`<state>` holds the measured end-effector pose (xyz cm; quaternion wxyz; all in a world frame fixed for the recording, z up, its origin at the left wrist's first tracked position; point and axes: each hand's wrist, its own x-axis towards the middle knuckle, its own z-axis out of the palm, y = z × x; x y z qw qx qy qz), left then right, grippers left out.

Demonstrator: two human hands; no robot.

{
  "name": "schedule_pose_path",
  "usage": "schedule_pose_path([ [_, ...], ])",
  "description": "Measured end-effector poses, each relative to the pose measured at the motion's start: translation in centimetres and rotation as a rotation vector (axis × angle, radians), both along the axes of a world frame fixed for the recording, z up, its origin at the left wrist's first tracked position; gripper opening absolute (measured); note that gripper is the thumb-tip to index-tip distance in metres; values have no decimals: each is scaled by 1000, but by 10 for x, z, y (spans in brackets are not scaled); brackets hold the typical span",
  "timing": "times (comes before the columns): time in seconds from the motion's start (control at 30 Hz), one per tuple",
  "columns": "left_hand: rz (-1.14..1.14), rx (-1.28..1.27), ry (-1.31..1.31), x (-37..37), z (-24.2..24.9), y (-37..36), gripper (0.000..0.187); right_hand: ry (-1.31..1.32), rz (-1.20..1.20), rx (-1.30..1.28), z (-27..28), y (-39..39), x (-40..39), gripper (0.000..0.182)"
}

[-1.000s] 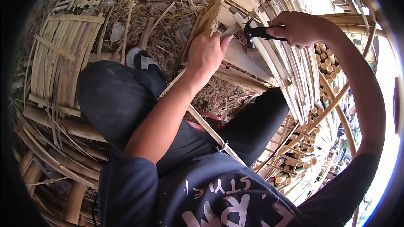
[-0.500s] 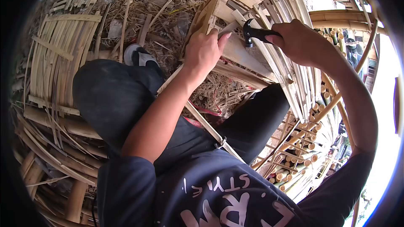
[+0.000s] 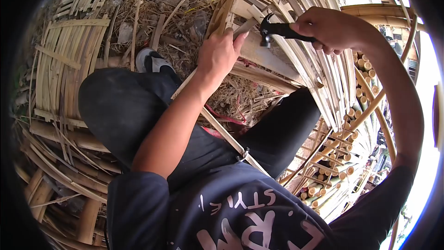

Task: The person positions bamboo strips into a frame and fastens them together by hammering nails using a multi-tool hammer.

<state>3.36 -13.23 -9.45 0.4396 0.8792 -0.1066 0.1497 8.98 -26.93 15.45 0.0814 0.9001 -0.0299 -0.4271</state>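
My right hand [image 3: 326, 30] is wrapped round the black handle of a claw hammer [image 3: 277, 30], whose metal head hangs above pale bamboo strips. To its left, my left hand [image 3: 219, 55] grips a flat strip [image 3: 245, 28] that sticks out past the thumb toward the hammer head, without touching it. Beneath both hands is a wooden frame [image 3: 263, 55]. A long bamboo strip [image 3: 222, 132] runs under my left forearm and across my lap, with a small metal piece around it near my waist.
A slatted bamboo panel [image 3: 69, 65] lies at the left, above curved bamboo poles [image 3: 69, 171]. Cut bamboo poles [image 3: 342, 171] are stacked at the right. Long split strips [image 3: 319, 74] lean beside the frame. Straw and scraps [image 3: 171, 18] cover the ground.
My right hand and the hammer have moved slightly; the hand is a little higher and the hammer head a little to the left. My left hand has shifted slightly left with the strip.
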Motion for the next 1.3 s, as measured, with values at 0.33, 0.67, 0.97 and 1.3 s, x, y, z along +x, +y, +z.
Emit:
schedule_pose_path([
  [0.33,-59,-60,37,1,-10,-2,31,-188,456,-62,-29,-20,-16,40],
  [0.67,13,-317,195,17,-93,8,40,235,-528,702,80,-14,-85,48],
  [0.97,56,60,224,6,-3,21,55,-71,-614,712,54,-93,-102,40],
  [1.3,88,172,358,11,7,18,64,-154,-631,828,64,-103,-132,42],
])
